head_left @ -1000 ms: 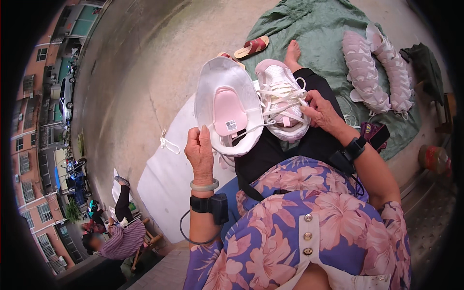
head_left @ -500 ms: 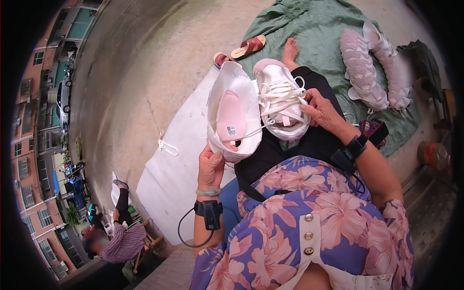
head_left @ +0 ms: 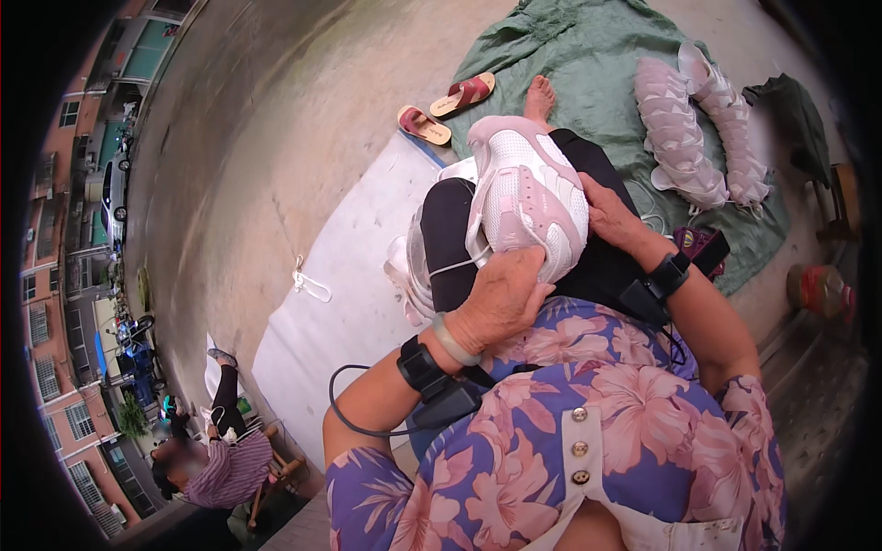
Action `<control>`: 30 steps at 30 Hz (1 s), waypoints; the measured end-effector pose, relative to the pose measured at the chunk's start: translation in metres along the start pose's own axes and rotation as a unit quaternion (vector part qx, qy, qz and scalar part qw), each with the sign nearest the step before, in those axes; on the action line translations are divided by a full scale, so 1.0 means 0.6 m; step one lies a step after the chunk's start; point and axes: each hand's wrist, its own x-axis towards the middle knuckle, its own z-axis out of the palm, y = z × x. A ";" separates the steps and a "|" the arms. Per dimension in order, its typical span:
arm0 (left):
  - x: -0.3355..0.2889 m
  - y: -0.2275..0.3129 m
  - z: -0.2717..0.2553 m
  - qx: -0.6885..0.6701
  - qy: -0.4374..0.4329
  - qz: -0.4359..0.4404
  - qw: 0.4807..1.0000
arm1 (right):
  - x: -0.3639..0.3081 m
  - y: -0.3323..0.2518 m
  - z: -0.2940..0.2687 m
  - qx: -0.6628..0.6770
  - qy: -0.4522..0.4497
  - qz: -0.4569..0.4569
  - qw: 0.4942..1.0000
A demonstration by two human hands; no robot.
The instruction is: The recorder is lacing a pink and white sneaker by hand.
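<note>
A pink and white sneaker upper is held over my lap with its outer side turned up. My left hand is closed around the near end of it, fingers curled over the edge and a pale cord beside them. At the right edge of the upper, my right hand grips, its fingers partly hidden behind. A white piece shows under the toe, mostly covered. Left of my knee, more white and pink uppers lie on the white sheet.
Two stacks of nested pink uppers lie on the green cloth at the right. Red sandals stand ahead, near my bare foot. A purple item and a jar are at the right. Another person sits at lower left.
My left hand has swung right across my lap. The open upper with the pink insole no longer shows; an upper's outer side faces up, and the laced front is out of sight.
</note>
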 end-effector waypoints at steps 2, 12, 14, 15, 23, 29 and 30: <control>0.014 -0.009 0.004 0.015 -0.026 0.028 0.999 | -0.006 -0.023 -0.014 0.130 -0.043 0.190 0.972; 0.042 -0.022 0.023 0.003 -0.044 0.081 0.996 | -0.021 -0.113 0.003 -0.232 0.049 -0.062 0.969; 0.038 -0.023 0.007 0.053 0.006 0.165 0.985 | -0.018 -0.104 0.005 -0.283 0.029 -0.060 0.957; 0.034 -0.023 -0.003 0.052 0.005 0.165 0.985 | -0.022 -0.099 0.008 -0.283 0.029 -0.059 0.957; -0.006 -0.088 -0.012 0.055 0.172 -0.119 0.976 | -0.014 -0.082 0.016 -0.219 0.068 -0.094 0.969; 0.036 -0.098 -0.015 0.029 0.141 -0.112 0.983 | -0.001 -0.041 0.002 -0.162 0.053 -0.028 0.985; 0.042 -0.095 -0.012 0.045 0.126 -0.093 0.987 | -0.005 -0.034 -0.003 -0.136 0.041 -0.004 0.990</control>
